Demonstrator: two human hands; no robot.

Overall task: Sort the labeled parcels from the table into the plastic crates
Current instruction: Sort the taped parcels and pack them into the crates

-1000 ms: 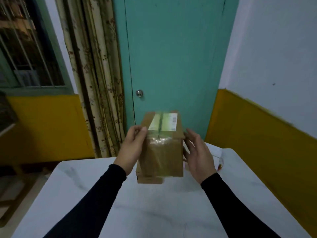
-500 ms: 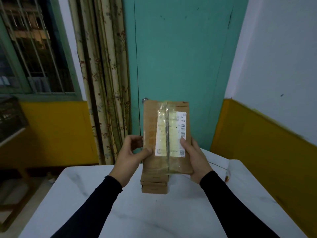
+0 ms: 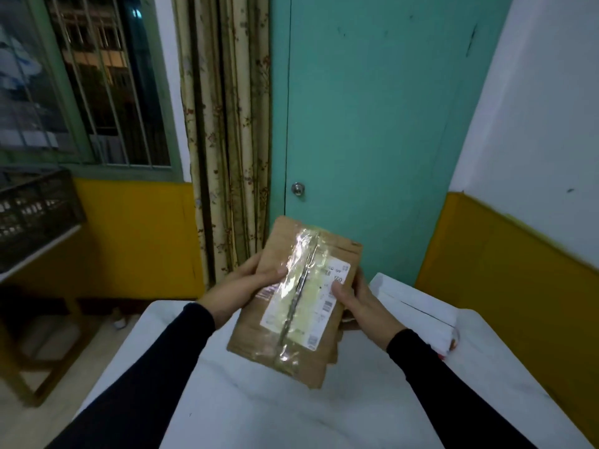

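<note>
A brown cardboard parcel (image 3: pixel 259 332) with a white shipping label and shiny clear tape down its middle is held above the white marble table (image 3: pixel 291 413), label side facing me and tilted to the right. My left hand (image 3: pixel 240 290) grips its left edge, thumb on the front. My right hand (image 3: pixel 359 301) grips the right edge, thumb on the label. More brown cardboard shows just under the parcel's right edge. A dark plastic crate (image 3: pixel 35 215) stands on a side table at the far left.
A white padded envelope (image 3: pixel 418 309) lies on the table's far right corner. A teal door (image 3: pixel 372 124) and a flowered curtain (image 3: pixel 227 124) stand behind the table. A yellow-painted wall (image 3: pixel 518 286) runs along the right. Floor shows at the lower left.
The parcel was turned label-up and raised, and now it has come lower and tilted to the right. Both hands keep their hold on its edges. The view has shifted left.
</note>
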